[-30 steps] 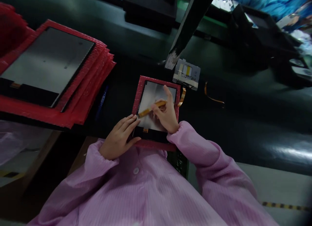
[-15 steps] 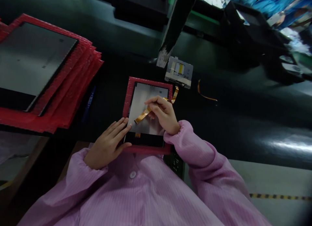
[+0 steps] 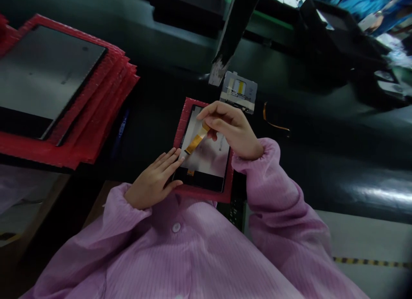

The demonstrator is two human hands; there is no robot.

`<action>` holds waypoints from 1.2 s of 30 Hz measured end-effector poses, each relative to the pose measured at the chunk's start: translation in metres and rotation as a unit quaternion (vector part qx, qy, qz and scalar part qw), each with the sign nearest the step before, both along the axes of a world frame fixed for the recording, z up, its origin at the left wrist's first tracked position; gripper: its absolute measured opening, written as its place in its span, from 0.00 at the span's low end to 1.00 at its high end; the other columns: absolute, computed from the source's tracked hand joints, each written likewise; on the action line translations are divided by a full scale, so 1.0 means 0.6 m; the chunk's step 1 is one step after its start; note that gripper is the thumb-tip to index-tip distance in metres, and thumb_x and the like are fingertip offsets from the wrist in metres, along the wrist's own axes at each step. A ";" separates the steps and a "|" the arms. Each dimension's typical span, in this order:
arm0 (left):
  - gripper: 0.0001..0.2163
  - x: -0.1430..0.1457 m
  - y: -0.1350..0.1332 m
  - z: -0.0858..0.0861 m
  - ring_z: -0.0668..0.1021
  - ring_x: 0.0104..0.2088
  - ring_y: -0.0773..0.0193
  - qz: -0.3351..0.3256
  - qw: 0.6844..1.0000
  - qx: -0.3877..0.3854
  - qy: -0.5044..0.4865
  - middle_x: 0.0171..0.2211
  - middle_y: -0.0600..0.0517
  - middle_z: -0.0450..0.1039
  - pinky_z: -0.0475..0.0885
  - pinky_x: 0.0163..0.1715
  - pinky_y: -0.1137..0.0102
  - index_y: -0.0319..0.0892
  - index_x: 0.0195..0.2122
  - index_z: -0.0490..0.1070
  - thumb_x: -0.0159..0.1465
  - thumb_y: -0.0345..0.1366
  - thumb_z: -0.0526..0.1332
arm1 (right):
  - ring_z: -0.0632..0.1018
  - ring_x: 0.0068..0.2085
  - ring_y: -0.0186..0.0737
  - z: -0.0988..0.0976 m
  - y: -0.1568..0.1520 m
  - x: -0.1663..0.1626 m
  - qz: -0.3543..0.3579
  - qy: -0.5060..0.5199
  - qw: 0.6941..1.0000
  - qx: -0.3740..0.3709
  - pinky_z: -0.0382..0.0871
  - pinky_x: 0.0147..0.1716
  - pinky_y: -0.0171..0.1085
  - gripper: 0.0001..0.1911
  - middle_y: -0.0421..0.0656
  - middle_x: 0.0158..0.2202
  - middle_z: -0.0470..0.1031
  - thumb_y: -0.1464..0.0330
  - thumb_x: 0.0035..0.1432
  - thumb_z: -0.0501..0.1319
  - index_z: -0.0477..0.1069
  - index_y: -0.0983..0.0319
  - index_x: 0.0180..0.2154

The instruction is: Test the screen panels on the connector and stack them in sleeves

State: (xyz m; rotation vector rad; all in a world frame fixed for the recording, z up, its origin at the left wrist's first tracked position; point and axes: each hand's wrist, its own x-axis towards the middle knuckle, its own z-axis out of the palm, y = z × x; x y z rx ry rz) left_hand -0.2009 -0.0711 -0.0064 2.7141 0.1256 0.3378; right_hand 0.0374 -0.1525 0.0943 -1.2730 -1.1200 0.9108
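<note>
In the head view, taking the display panel (image 3: 201, 162) as the clock's centre, the right hand (image 3: 237, 130) comes in from 2 o'clock, thumb and index finger pinched together on a golden ribbon cable (image 3: 197, 139). The cable slants over the panel, its dark end pointing to 7 o'clock, just beside the left fingertips; its upper part is hidden by the hand. The left hand (image 3: 152, 185), at 8 o'clock, grips nothing: its fingers lie extended and close together, thumb spread, fingertips at the panel's edge. The panel lies on a red sheet (image 3: 182, 126). A grey module (image 3: 238, 91) sits at 1 o'clock, a thin strip (image 3: 275, 125) at 2, a blue pen (image 3: 121, 129) at 9, and a red stack (image 3: 104, 102) bearing a larger panel (image 3: 48, 77) towards 10.
</note>
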 end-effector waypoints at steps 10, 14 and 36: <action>0.24 0.008 -0.005 0.015 0.64 0.66 0.55 0.064 0.988 -0.136 -0.020 0.65 0.42 0.62 0.62 0.65 0.55 0.41 0.62 0.62 0.68 0.45 0.57 | 0.68 0.25 0.27 -0.035 -0.018 0.017 0.110 -0.008 0.991 -0.081 0.64 0.23 0.28 0.04 0.37 0.27 0.68 0.71 0.63 0.58 0.70 0.66 0.39; 0.15 0.028 -0.019 0.025 0.67 0.63 0.56 0.117 0.977 -0.169 -0.051 0.60 0.45 0.67 0.65 0.63 0.55 0.42 0.54 0.70 0.69 0.40 0.56 | 0.71 0.27 0.29 -0.074 -0.035 0.021 0.124 -0.009 0.984 -0.129 0.65 0.25 0.29 0.07 0.38 0.29 0.70 0.66 0.63 0.59 0.71 0.64 0.40; 0.09 0.077 -0.041 0.034 0.74 0.55 0.55 0.185 0.940 -0.280 -0.061 0.46 0.49 0.75 0.57 0.64 0.44 0.44 0.35 0.76 0.66 0.41 0.59 | 0.66 0.21 0.33 -0.075 -0.106 -0.060 -0.177 -0.305 0.934 -0.057 0.58 0.22 0.35 0.27 0.37 0.26 0.69 0.51 0.61 0.61 0.63 0.55 0.57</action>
